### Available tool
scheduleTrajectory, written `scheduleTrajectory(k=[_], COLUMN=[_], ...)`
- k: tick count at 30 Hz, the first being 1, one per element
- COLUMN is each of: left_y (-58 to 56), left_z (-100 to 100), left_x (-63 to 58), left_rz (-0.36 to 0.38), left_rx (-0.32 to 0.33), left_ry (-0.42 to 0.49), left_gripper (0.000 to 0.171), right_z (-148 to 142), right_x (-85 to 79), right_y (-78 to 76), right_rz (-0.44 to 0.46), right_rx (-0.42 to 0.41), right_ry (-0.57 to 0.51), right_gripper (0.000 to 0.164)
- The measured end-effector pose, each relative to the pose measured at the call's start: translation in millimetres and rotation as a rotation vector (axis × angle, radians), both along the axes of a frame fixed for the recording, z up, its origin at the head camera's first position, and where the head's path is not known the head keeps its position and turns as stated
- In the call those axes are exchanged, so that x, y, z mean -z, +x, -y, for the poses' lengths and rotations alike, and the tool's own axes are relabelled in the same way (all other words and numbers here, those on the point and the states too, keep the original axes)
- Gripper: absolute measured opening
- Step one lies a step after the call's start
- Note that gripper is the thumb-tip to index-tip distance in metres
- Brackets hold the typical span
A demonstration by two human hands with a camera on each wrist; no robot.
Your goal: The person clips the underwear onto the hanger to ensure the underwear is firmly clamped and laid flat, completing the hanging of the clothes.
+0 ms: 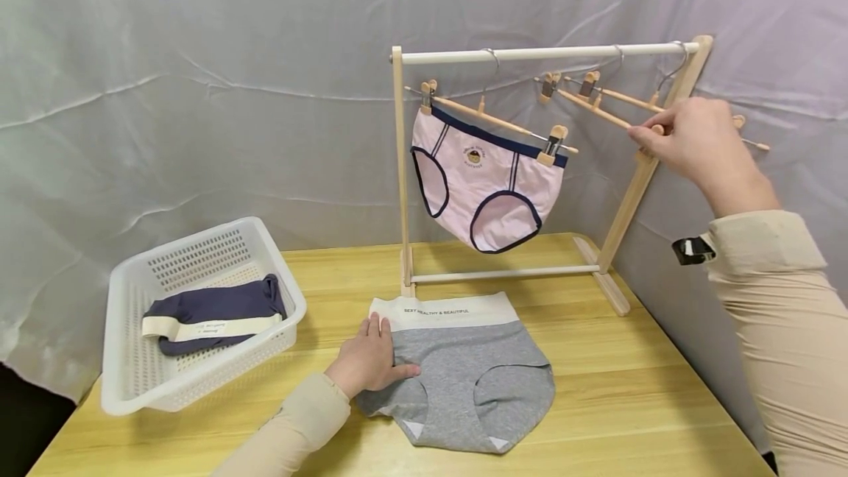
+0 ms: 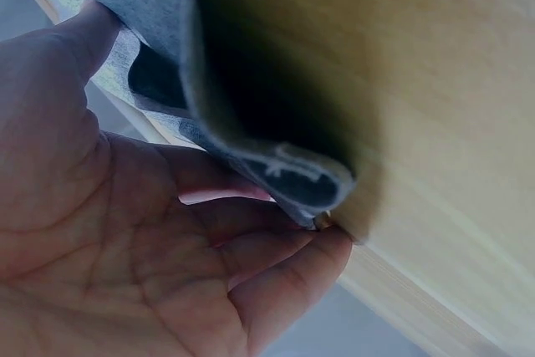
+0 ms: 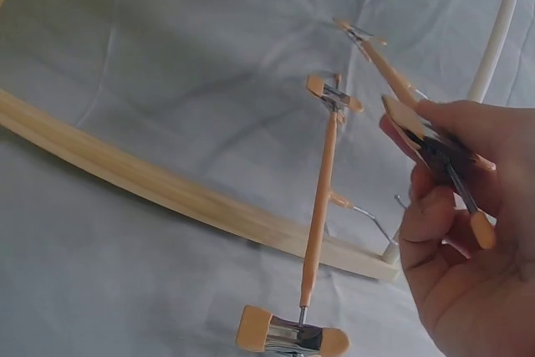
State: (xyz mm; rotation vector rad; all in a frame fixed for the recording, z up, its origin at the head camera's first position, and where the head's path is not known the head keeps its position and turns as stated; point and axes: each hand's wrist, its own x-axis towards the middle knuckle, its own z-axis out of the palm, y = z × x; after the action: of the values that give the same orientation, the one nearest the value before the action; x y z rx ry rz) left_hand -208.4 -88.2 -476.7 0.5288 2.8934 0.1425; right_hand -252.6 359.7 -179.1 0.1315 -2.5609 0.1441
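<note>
Grey underpants (image 1: 457,359) with a white waistband lie flat on the table. My left hand (image 1: 371,363) rests on their left edge with straight fingers; in the left wrist view the grey cloth (image 2: 155,6) bulges beside the thumb and fingers. My right hand (image 1: 705,142) pinches the right-end clip of a wooden clip hanger (image 1: 592,107) that hangs from the rack's bar. That clip (image 3: 430,144) shows between thumb and fingers in the right wrist view. Another clip hanger (image 3: 318,215) hangs beside it with no garment on its clips.
Pink underpants (image 1: 497,168) with navy trim hang by two clips at the left of the rack (image 1: 550,54). A white plastic basket (image 1: 199,389) at the left holds folded navy underpants (image 1: 218,302). Grey cloth (image 1: 199,94) hangs behind the table (image 1: 596,418).
</note>
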Motion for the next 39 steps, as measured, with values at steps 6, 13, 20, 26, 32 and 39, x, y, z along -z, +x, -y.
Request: scheduleTrajectory(k=[6, 13, 20, 26, 32, 39], left_y=[-0.4, 0.3, 2.6, 3.4, 3.9, 3.9], left_z=[0.2, 0.6, 1.6, 1.2, 0.5, 0.6], left_x=[1.3, 1.3, 0.0, -0.5, -0.1, 0.7], left_rz=[-0.006, -0.009, -0.018, -0.026, -0.034, -0.027], left_rx=[0.002, 0.005, 0.006, 0.011, 0.012, -0.002], left_ry=[0.004, 0.005, 0.004, -0.001, 0.002, 0.011], left_gripper=[0.11, 0.11, 0.11, 0.109, 0.109, 0.109], right_z=[1.4, 0.4, -1.1, -4.0, -5.3, -4.3], right_x=[4.3, 2.3, -1.7, -3.0, 1.3, 2.1], right_y=[1.8, 5.8, 14.1, 24.2, 37.6, 52.5], right_rz=[-0.1, -0.167, -0.173, -0.158, -0.166, -0.169], right_rx=[-0.015, -0.044, -0.065, -0.081, -0.119, -0.145], right_ry=[-0.056, -0.096, -0.089, -0.061, -0.089, -0.117], right_gripper=[0.034, 0.035, 0.032, 0.029, 0.028, 0.03])
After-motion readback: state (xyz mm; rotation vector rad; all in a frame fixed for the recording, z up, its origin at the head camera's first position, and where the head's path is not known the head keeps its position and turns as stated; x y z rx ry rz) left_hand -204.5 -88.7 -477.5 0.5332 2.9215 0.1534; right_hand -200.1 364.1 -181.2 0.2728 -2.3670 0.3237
